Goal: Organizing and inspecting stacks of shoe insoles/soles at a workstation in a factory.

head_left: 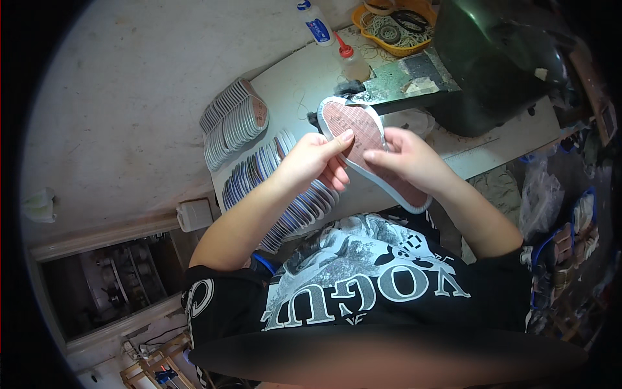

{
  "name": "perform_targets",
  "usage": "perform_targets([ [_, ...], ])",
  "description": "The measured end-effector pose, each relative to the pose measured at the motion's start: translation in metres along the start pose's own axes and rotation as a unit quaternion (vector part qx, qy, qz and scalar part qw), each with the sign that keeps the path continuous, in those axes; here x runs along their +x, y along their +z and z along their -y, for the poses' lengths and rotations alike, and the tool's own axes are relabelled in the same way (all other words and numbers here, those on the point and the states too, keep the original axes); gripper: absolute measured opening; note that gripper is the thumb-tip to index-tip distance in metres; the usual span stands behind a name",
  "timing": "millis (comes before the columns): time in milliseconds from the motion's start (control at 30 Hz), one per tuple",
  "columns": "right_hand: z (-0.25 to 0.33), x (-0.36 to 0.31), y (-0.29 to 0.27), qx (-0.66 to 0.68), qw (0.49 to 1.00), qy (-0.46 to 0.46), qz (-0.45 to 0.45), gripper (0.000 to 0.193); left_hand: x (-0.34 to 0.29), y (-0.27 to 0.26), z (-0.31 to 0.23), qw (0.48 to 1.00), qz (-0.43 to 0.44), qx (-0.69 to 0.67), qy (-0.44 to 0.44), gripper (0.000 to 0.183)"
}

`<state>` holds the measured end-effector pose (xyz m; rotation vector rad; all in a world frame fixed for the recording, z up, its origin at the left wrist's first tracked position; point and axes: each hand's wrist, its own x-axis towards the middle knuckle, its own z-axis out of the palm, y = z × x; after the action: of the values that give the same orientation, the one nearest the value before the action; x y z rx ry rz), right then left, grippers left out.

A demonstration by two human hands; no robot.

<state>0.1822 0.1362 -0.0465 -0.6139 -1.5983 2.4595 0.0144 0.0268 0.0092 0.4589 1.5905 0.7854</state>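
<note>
A shoe insole point(363, 124), reddish brown with a pale silvery edge, is held up in front of me at a slant over the table. Its wide end points away and its other end comes down toward my shirt. My left hand point(314, 159) grips its left edge, thumb pressed on the brown face and the other fingers curled at or under the edge. On the opposite side my right hand point(414, 159) pinches it, the thumb lying on the face near the middle. A strip along the far edge looks slightly lifted.
Rows of stacked insoles, one pale point(233, 139) and one bluish point(272, 188), stand on the white table point(285, 97) to the left. A dark green machine point(499, 58) takes up the right. Behind are a red-tipped bottle point(354, 63), a white bottle point(316, 27) and a yellow basket point(392, 48).
</note>
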Motion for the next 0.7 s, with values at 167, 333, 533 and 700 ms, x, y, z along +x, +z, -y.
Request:
perform_targets([
  [167, 0.011, -0.02, 0.004, -0.015, 0.999, 0.03, 0.037, 0.024, -0.001, -0.012, 0.003, 0.998, 0.043, -0.035, 0.014, 0.05],
  [333, 0.015, -0.039, 0.005, 0.052, 0.982, 0.14, 0.118, 0.023, 0.004, -0.027, 0.003, 0.998, 0.043, -0.042, 0.032, 0.049],
  [533, 0.011, -0.048, 0.01, 0.102, 0.974, 0.193, 0.059, 0.025, 0.007, -0.035, 0.001, 0.998, -0.021, -0.013, 0.057, 0.049],
  [700, 0.016, -0.028, 0.016, 0.131, 0.977, 0.167, -0.006, 0.026, 0.022, -0.052, -0.006, 0.996, -0.054, 0.006, 0.072, 0.051],
])
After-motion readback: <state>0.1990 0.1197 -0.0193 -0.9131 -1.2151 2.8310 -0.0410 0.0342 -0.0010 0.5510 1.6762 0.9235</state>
